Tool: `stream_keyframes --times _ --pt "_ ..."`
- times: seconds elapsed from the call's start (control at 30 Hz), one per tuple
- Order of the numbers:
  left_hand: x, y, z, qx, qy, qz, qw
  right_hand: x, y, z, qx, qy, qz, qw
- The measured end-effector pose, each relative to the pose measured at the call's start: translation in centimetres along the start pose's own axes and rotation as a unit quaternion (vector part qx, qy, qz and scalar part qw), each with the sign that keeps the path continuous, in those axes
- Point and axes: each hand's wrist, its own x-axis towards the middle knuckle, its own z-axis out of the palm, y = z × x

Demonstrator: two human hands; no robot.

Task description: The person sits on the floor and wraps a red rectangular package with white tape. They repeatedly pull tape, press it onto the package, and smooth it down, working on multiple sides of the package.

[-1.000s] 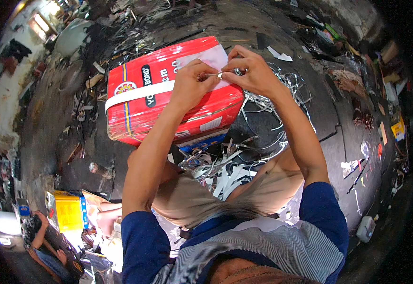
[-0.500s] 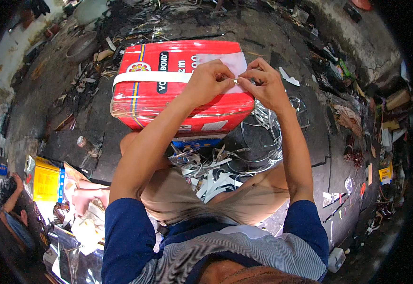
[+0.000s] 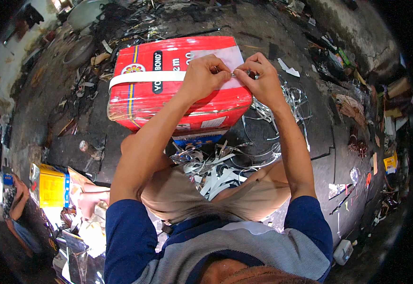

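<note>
A red box (image 3: 142,102) wrapped in clear film stands in front of me. A white strap (image 3: 145,77) crosses its top from the left edge and disappears under my left hand. On the right part of the top lies a pale, thin sheet (image 3: 231,56). My left hand (image 3: 201,78) is closed in a pinch above the sheet. Facing it, my right hand (image 3: 261,81) pinches too, its fingertips almost meeting the left ones. Something small and pale shows between the fingertips; its kind cannot be made out.
Below the box is a blue container (image 3: 199,138). White strips (image 3: 223,182) lie between my legs, and tangled shiny bands (image 3: 294,102) at right. A yellow tin (image 3: 52,187) stands at lower left, near another person's arm (image 3: 19,201). Scraps line the floor's edges.
Both hands stay pinched together over the box, with small shifts of the fingers. The box sits slightly farther left and higher in the picture. The other person's arm at far left has moved.
</note>
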Motion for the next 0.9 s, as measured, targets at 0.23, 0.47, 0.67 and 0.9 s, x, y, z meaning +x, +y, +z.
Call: stream_keyframes --times 0.23,0.47,0.67,0.9 --pt "0.2 0.4 0.3 0.071 0.029 0.072 0.994 0.2 2.3 1.3 0.132 -0.029 0.085 0.987" --pt "2.1 2.0 -1.3 0.148 -0.085 0.070 0.983 1.2 2.0 1.9 0.124 0.000 0.146 0.981" --pt "2.6 1.1 -1.5 0.106 -0.086 0.110 0.984 -0.1 3.2 2.2 0.202 0.080 0.191 0.957" --pt "2.8 0.7 0.8 0.041 -0.037 0.105 0.993 0.1 3.6 2.4 0.148 0.034 0.131 0.980"
